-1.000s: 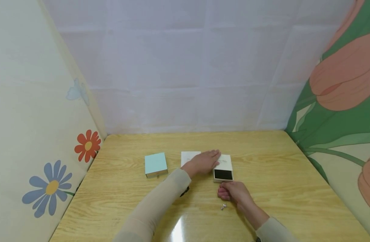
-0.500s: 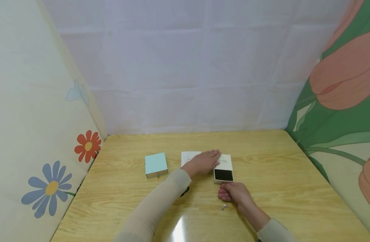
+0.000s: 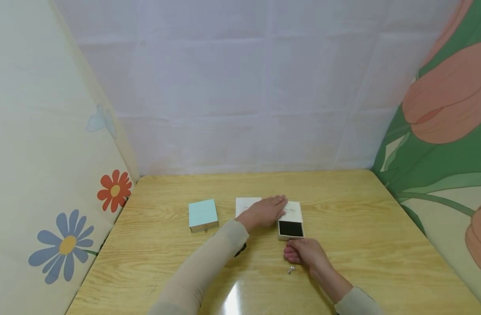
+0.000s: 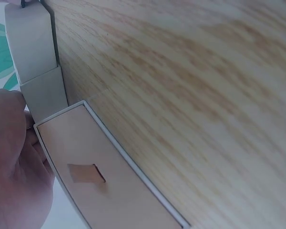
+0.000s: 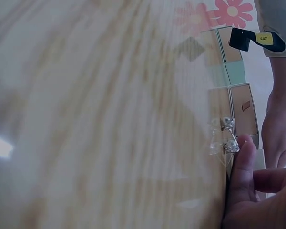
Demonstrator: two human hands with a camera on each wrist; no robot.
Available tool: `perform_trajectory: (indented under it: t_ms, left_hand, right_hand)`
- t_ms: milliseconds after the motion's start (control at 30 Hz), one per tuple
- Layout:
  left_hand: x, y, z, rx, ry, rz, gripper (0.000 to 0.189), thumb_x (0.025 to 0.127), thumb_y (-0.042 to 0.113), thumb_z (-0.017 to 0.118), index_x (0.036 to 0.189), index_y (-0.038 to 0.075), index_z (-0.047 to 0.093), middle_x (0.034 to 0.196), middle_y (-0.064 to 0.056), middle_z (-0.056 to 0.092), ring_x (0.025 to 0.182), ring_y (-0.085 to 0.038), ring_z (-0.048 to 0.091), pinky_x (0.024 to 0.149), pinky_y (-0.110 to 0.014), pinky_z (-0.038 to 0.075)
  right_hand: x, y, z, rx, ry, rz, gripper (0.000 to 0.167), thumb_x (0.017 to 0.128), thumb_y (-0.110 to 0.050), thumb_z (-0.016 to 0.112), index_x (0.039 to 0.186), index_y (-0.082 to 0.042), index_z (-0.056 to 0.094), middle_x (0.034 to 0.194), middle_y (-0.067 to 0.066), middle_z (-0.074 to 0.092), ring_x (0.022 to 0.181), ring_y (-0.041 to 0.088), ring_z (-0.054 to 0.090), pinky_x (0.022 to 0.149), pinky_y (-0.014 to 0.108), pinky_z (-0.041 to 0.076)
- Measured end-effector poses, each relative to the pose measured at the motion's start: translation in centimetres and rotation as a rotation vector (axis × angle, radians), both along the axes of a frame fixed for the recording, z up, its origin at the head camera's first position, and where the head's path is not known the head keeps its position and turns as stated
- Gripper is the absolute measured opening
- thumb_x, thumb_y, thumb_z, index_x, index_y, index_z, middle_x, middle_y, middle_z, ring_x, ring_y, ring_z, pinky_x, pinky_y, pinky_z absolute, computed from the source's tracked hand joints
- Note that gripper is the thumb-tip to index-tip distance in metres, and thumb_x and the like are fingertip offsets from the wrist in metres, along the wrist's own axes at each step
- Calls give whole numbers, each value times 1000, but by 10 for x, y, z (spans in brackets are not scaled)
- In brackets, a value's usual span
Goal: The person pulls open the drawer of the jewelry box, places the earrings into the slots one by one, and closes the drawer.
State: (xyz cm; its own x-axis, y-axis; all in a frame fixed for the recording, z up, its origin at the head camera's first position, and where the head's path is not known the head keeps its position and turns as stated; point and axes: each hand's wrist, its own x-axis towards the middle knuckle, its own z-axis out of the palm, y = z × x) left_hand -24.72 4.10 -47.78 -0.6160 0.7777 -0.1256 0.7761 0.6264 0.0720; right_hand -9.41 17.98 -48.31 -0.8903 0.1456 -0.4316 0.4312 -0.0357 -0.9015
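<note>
A small cream drawer box [image 3: 290, 211] lies right of centre on the table in the head view, its drawer [image 3: 291, 229] part way out and showing a black lining. My left hand [image 3: 266, 211] reaches over a white box [image 3: 246, 203] and grips the drawer box's sleeve at its left side. My right hand [image 3: 308, 253] pinches at the drawer's front end, where a dark tab [image 4: 23, 4] shows in the left wrist view. Close to the right hand lie small, sparkling silver jewellery pieces [image 3: 291, 270], seen larger as jewellery [image 5: 230, 143] in the right wrist view.
A light teal box [image 3: 203, 214] stands on the wooden table [image 3: 146, 245], left of the white box. A white cloth [image 3: 240, 87] hangs behind the table. Flower-printed panels [image 3: 67, 131] flank it on both sides.
The drawer's front and my right hand have shifted very slightly toward me. My left hand and the other boxes hold their places.
</note>
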Motion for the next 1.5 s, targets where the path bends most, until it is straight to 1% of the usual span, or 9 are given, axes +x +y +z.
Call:
perform_trajectory:
  t_ms: [233,467,600,767,833,1000,1133,1300,1500]
  left_hand:
    - [0,0,-2,23,-6,-1,58,112,40,22,164,13,17,170,-3,15,156,-18,16,126,-28,13]
    - [0,1,-1,27,-10,-1,58,112,40,22,163,13,16,170,-4,15,156,-19,16,126,-30,15]
    - [1,0,0,28,-4,-6,58,112,40,22,163,12,17,169,-5,16,156,-19,17,126,-32,16]
    - [2,0,2,18,-8,-7,58,113,39,21,163,12,16,170,-4,15,156,-19,16,126,-30,14]
    - [2,0,1,13,-5,-13,58,113,39,21,163,12,16,170,-5,15,156,-19,16,126,-30,14]
    - [0,0,-1,6,9,-29,58,113,38,20,163,10,16,170,-7,16,156,-21,17,126,-31,14]
    - [0,-1,0,10,10,-24,58,113,39,20,163,11,16,170,-6,15,156,-21,17,126,-32,15]
    - [1,-1,3,11,-5,-20,59,113,40,20,163,11,15,170,-6,15,156,-21,17,126,-31,14]
    - [1,-2,5,8,-17,-18,58,113,39,20,164,12,14,170,-5,14,156,-20,16,126,-30,13]
  right_hand:
    - [3,4,4,-12,-8,32,25,99,-6,58,107,18,63,78,12,72,66,16,71,64,27,62]
    - [6,19,10,-16,20,208,29,100,-11,60,112,16,63,85,10,72,75,16,72,72,28,63]
    - [9,29,14,7,32,282,35,99,-12,62,117,18,60,92,11,73,81,17,73,77,30,63]
    - [11,44,21,132,66,403,41,100,-15,62,124,18,59,98,11,74,85,17,72,77,30,62]
    - [10,50,22,184,99,465,41,99,-14,62,126,18,59,102,14,74,87,19,72,78,31,62]
    - [10,61,24,322,146,610,43,97,-16,67,131,10,60,114,18,70,98,22,67,82,32,58]
    - [10,61,25,425,217,706,46,92,-15,73,132,5,63,105,8,68,93,16,61,76,24,53]
    - [10,61,24,499,349,813,52,87,-15,77,134,3,62,94,6,59,78,7,51,66,20,46]
    - [9,62,21,576,379,869,57,85,-22,81,136,-6,64,92,3,51,78,9,44,64,21,39]
